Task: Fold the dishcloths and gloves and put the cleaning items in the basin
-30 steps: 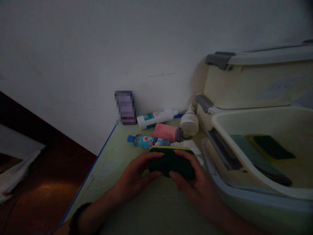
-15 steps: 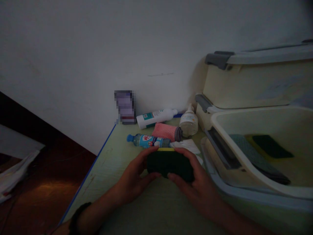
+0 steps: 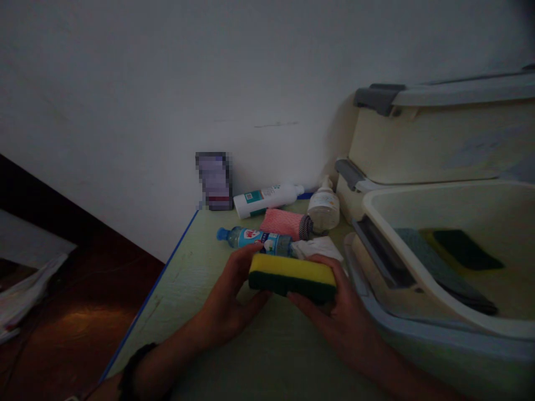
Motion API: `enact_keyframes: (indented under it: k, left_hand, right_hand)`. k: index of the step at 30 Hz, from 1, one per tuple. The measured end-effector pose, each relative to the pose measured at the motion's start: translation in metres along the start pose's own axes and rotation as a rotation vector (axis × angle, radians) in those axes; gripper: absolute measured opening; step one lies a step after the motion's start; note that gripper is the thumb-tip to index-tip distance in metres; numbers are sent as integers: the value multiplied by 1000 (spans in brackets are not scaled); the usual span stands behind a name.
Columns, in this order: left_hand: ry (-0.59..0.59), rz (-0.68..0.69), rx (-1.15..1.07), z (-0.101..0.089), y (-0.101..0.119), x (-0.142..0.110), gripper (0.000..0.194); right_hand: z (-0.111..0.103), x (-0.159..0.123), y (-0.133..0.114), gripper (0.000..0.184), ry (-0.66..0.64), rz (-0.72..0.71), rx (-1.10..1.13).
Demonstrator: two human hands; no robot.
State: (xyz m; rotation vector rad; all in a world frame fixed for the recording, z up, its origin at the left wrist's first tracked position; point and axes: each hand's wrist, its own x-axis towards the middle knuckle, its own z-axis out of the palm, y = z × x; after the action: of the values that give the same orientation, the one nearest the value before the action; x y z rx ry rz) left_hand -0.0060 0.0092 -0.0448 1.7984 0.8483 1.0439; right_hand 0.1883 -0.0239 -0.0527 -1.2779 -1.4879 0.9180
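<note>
A yellow sponge with a dark green scouring side is held up over the table by both hands. My left hand grips its left end, fingers behind and thumb at the lower front edge. My right hand is closed on the right end in the same way. The yellow foam side faces up and the green side lies underneath. Just beyond the sponge, a clear bottle with a blue cap and label lies on its side. A crumpled white tissue or wrapper is beside that bottle.
Behind lie a pink cloth and a white bottle; a clear pump bottle stands near the wall. An open cream bin at right holds another sponge and a grey-blue cloth. A blurred phone-like object leans on the wall.
The sponge has been tilted in both hands, so its yellow foam side now shows on top where mostly the green face showed before. Both hands keep their grip in nearly the same place.
</note>
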Motion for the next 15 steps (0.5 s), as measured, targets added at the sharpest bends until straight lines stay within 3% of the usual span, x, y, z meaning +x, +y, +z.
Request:
enact_keyframes:
  k: [6,15]
  left_hand:
    - [33,-6,-70,-3,8,1,37]
    - [23,-70,-129,-2,9,1,37]
  right_hand:
    - [-1,-6,-2,33,-92,-21,52]
    - [-5,-7,-1,34,-65,81,60]
